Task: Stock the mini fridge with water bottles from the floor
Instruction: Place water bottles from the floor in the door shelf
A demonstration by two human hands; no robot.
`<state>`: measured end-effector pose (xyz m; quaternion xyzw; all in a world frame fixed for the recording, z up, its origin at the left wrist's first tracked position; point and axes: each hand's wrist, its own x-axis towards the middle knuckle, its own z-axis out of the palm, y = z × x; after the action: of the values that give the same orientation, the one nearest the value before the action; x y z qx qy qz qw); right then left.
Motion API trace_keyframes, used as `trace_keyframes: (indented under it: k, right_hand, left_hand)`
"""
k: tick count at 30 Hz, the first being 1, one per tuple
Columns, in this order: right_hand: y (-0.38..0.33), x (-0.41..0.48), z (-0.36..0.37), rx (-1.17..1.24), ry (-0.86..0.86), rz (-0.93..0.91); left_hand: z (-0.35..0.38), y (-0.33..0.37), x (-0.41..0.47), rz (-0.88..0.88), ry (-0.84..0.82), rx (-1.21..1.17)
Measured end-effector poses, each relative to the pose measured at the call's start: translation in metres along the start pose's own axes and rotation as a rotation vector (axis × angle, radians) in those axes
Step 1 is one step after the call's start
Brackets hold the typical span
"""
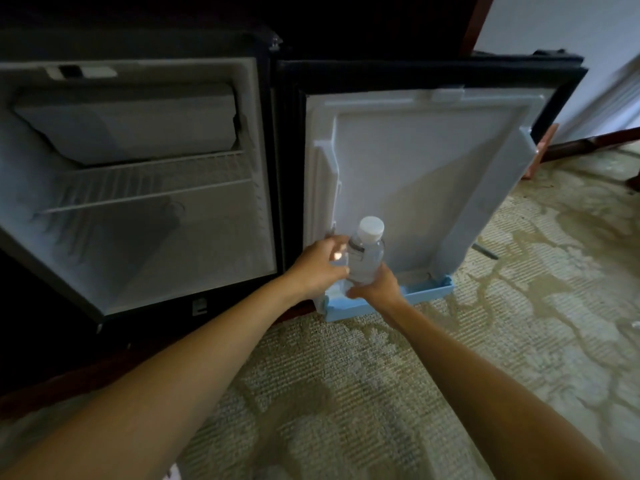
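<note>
A clear water bottle with a white cap stands upright over the left end of the pale blue door shelf at the bottom of the open fridge door. My left hand curls around the bottle's left side, thumb on its front. From below and the right, my right hand grips the bottle's base. The mini fridge stands open on the left, its white interior holding a wire shelf and no bottles that I can see.
Patterned beige carpet covers the floor in front of the fridge and to the right. A dark wooden cabinet frame surrounds the fridge. A wooden furniture leg stands behind the door's right edge, near the white wall.
</note>
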<state>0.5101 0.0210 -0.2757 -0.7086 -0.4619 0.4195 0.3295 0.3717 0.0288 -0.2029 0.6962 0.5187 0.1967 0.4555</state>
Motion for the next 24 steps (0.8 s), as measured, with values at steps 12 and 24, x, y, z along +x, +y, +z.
trace_keyframes:
  k: [12, 24]
  right_hand:
    - [0.003, 0.007, 0.037, -0.072, -0.009, 0.040]
    - [0.045, 0.040, 0.052, -0.109, 0.033, 0.044]
  left_hand:
    - [-0.002, -0.034, 0.001, -0.070, 0.075, 0.149]
    - [0.006, -0.040, -0.001, -0.084, 0.058, 0.154]
